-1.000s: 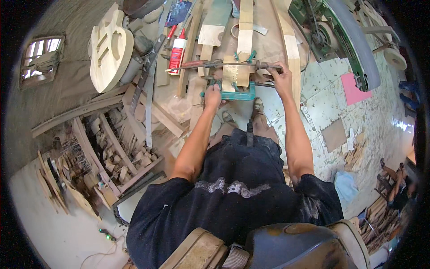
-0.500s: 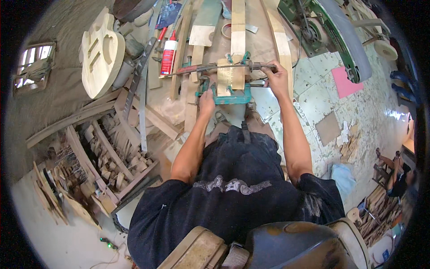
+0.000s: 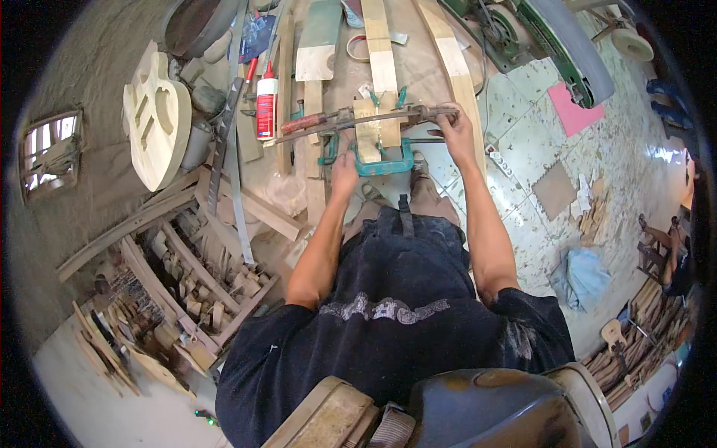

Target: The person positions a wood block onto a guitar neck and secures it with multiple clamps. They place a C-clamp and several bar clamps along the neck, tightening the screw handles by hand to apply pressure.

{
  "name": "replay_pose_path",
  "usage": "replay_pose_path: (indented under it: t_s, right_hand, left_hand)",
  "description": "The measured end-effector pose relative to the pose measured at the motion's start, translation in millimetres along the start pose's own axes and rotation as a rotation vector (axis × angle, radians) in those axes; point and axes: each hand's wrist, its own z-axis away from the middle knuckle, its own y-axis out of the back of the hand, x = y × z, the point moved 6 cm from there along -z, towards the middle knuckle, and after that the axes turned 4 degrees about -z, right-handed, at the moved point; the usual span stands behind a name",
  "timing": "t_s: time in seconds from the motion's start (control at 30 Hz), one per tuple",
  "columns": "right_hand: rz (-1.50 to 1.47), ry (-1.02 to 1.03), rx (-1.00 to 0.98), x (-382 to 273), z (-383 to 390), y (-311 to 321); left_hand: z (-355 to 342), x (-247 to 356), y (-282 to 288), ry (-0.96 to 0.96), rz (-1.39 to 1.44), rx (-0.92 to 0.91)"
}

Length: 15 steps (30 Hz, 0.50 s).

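A long steel bar clamp (image 3: 388,116) with a red handle (image 3: 305,122) lies slantwise over a light wooden piece (image 3: 367,138). My right hand (image 3: 457,133) is closed on the bar clamp's right end. Just nearer to me, a green C-clamp (image 3: 385,167) sits around the end of the wood, its screw rod reaching toward my right wrist. My left hand (image 3: 344,173) is closed at the C-clamp's left end; its fingertips are partly hidden. The wooden piece rests on a long pale board (image 3: 379,69) that runs away from me.
A white-and-red glue bottle (image 3: 266,104) and a tape roll (image 3: 358,48) lie beyond. Left are a guitar body (image 3: 175,138) and a crate of wood scraps (image 3: 246,299). A green machine (image 3: 560,56) stands far right; a blue cloth (image 3: 582,278) lies on the floor. Another person (image 3: 676,254) sits at the right.
The view has shifted a little. The bar clamp has tilted, its left tip now lower, while my right hand still grips its right end. My left hand stays by the green C-clamp.
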Motion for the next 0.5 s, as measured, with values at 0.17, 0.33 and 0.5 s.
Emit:
replay_pose_path:
  t_s: [0.17,0.33,0.5]
  right_hand:
    - [0.055,-0.078,0.006,8.1,1.3,12.2]
    - [-0.032,-0.066,0.027,19.1,2.7,1.1]
    - [0.496,-0.389,0.122,86.0,20.6,18.5]
  left_hand:
    - [10.8,9.4,1.1,0.03,-0.028,0.063]
    - [14.6,7.7,2.5,-0.039,-0.053,0.063]
    - [0.4,-4.6,1.6,0.014,-0.112,0.002]
